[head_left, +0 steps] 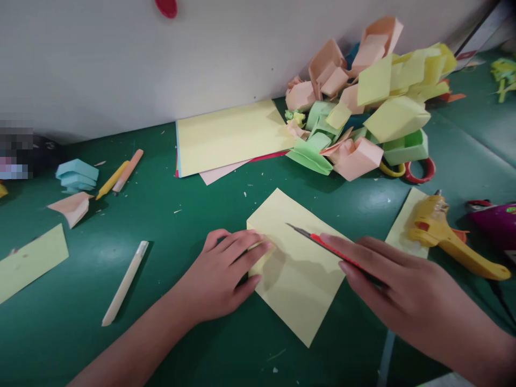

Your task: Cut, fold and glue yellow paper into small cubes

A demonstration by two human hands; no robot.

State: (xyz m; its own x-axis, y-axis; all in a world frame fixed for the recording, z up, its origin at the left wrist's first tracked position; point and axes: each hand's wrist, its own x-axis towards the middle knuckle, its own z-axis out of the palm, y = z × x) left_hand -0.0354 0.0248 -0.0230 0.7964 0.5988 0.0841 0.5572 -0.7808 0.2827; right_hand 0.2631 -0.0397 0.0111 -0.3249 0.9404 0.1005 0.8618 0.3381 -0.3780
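Note:
A pale yellow sheet of paper (302, 293) lies on the green tabletop in front of me, turned at an angle. My left hand (226, 269) grips its left edge, fingertips on the paper by what looks like a small folded flap. Over the sheet's right part, my right hand (399, 290) is closed around a slim craft knife (322, 243) with a red and dark handle. The knife's pointed grey tip is directed up and left above the sheet; whether it touches the paper I cannot tell.
Folded paper pieces (342, 107) are heaped at the back right, beside stacked coloured sheets (234, 137). Red-handled scissors (421, 171) and a yellow glue gun (439, 228) lie right. On the left are a rolled paper stick (126, 285), two smaller rolls (120, 174) and a blue folded piece (77, 174).

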